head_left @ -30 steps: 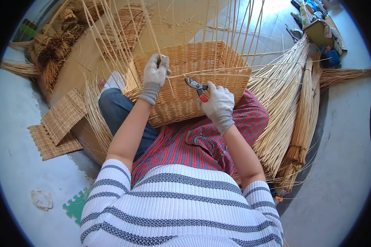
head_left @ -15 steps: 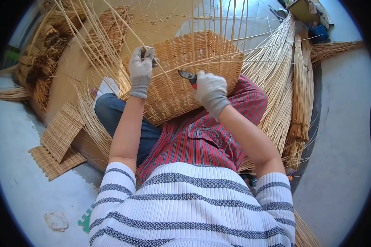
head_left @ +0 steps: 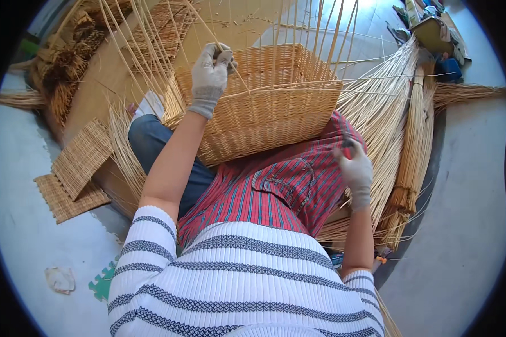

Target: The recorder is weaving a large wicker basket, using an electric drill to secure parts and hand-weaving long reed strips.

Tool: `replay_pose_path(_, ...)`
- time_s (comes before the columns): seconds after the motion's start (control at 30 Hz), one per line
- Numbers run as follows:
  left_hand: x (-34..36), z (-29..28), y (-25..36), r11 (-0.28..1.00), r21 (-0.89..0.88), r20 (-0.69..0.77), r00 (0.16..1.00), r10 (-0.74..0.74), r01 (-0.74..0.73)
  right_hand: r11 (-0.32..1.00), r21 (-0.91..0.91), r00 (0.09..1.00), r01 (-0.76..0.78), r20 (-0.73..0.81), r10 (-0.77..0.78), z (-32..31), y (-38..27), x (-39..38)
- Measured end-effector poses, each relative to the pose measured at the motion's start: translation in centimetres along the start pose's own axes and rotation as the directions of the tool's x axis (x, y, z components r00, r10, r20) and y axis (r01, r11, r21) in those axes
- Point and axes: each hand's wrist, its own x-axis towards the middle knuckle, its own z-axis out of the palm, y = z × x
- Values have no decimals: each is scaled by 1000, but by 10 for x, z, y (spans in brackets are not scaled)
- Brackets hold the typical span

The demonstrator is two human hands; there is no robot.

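A woven wicker basket (head_left: 272, 115) rests tilted across my lap, with tall uncut stakes (head_left: 315, 28) standing up from its walls. At its upper left edge my left hand (head_left: 209, 76), in a pale glove, is closed around a thin wicker rod (head_left: 243, 80); the rod's lower end reaches the basket's near rim. My right hand (head_left: 357, 171), gloved too, is closed on a pair of pruning shears (head_left: 349, 147) over my right thigh, apart from the basket. Motion blurs the shears, so I cannot tell whether their blades are apart.
To the right lie a spread of pale wicker rods (head_left: 379, 112) and a tied bundle (head_left: 413, 146). Two flat woven panels (head_left: 84, 157) overlap on the left floor. Dark fibre bundles (head_left: 67, 67) are heaped at far left, and a blue item (head_left: 448, 68) is at far right.
My right hand has drawn the shears away from the basket's near rim, to the right and toward me. My left hand has shifted slightly right and away, still gripping the rod.
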Motion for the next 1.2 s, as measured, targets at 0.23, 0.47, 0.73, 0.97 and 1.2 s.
replay_pose_path(0.23, -13, 13, 12, 991, 104, 39, 996, 81, -85, 945, 8, 919, -328, -229, 321, -21, 114, 17)
replay_pose_path(0.47, -26, 24, 21, 987, 69, 68, 988, 138, -142, 852, 220, 833, -475, -200, 516, 14, 221, 35)
replay_pose_path(0.73, -43, 31, 12, 890, 247, 266, 910, 319, -384, 906, 211, 886, -366, -217, 409, 48, 268, 54)
replay_pose_path(0.97, -40, 34, 19, 893, 319, 276, 933, 231, -316, 886, 121, 868, -447, -181, 462, 55, 286, 82)
replay_pose_path(1.2, -24, 48, 25, 944, 270, 301, 948, 104, -189, 915, 17, 904, -404, -149, 402, 60, 283, 110)
